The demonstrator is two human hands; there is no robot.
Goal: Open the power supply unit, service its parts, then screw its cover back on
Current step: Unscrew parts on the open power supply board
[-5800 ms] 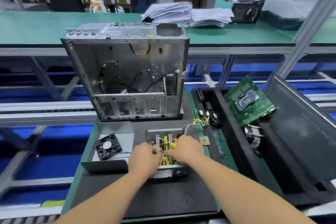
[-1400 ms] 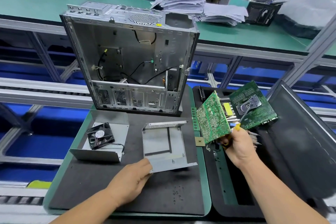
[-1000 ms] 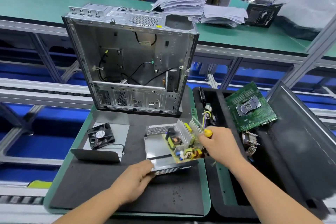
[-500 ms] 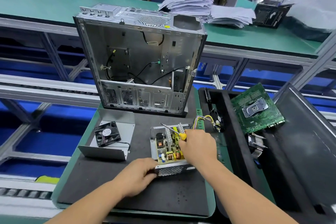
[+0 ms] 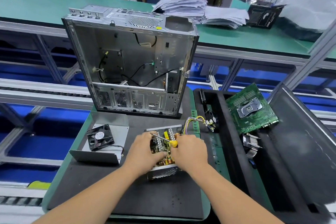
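Note:
The open power supply case (image 5: 163,173), a metal tray with mesh walls, lies on the black mat (image 5: 160,198). Its circuit board (image 5: 164,148) sits inside, and coloured wires (image 5: 195,120) trail off to the right. My left hand (image 5: 142,152) lies over the board's left side with fingers curled down onto it. My right hand (image 5: 190,151) grips a yellow-handled screwdriver (image 5: 172,143) whose shaft points up and left over the board. The removed cover (image 5: 116,129) with a black fan (image 5: 100,139) lies to the left.
An empty computer case (image 5: 131,60) stands upright behind the mat. To the right, a black foam tray (image 5: 225,132) holds a green motherboard (image 5: 251,109) and a heatsink (image 5: 251,146). Paper stacks (image 5: 190,9) lie on the far green bench.
My right hand has brought the circuit board from the right side down into the case. My left hand has left the case's front edge and now lies on the board.

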